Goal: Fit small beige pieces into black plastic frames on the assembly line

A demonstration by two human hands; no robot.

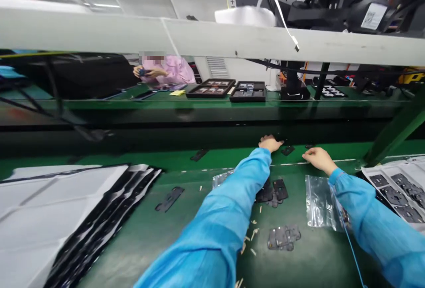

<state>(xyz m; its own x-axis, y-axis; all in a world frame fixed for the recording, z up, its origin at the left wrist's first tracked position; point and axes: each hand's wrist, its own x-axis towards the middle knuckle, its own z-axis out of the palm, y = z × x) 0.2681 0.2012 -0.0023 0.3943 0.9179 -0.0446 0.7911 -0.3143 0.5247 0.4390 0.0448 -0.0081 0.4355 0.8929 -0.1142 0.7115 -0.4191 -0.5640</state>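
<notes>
The fingers of the left hand (271, 144) and right hand (320, 160), how far open or holding what I could not tell, flanked a small black plate (287, 150) on the tabletop (318, 259), with a pile of black plates (280, 189) closer in and a clear bag (318, 206) by the right sleeve (368, 208)

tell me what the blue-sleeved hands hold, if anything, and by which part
Cannot be told: the left hand and right hand are near dark parts, but no grip shows clearly.
</notes>
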